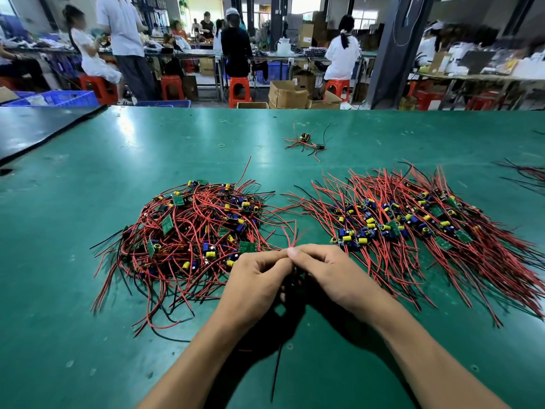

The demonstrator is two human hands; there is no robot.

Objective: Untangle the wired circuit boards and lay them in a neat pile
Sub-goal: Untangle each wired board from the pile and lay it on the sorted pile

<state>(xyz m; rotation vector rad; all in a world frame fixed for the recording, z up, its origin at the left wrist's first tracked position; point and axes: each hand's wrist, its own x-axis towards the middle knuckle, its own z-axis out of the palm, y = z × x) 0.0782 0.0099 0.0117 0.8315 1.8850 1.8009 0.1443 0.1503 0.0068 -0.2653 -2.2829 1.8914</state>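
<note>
A tangled heap of small circuit boards (191, 231) with red and black wires lies on the green table at centre left. To its right spreads a combed-out pile of boards (413, 225), their wires fanned the same way. Between the two, near the front, my left hand (253, 278) and my right hand (327, 270) meet fingertip to fingertip and pinch a bundle of red wires (290, 234) that sticks up from them. A black wire (277, 367) hangs down below my hands. The board on these wires is hidden under my fingers.
A couple of stray wired boards (306, 141) lie farther back on the green table (88, 320). More wires (528, 175) reach in at the right edge. A black mat (35, 128) covers the far left corner. Beyond the table, people work at benches with red stools and cardboard boxes.
</note>
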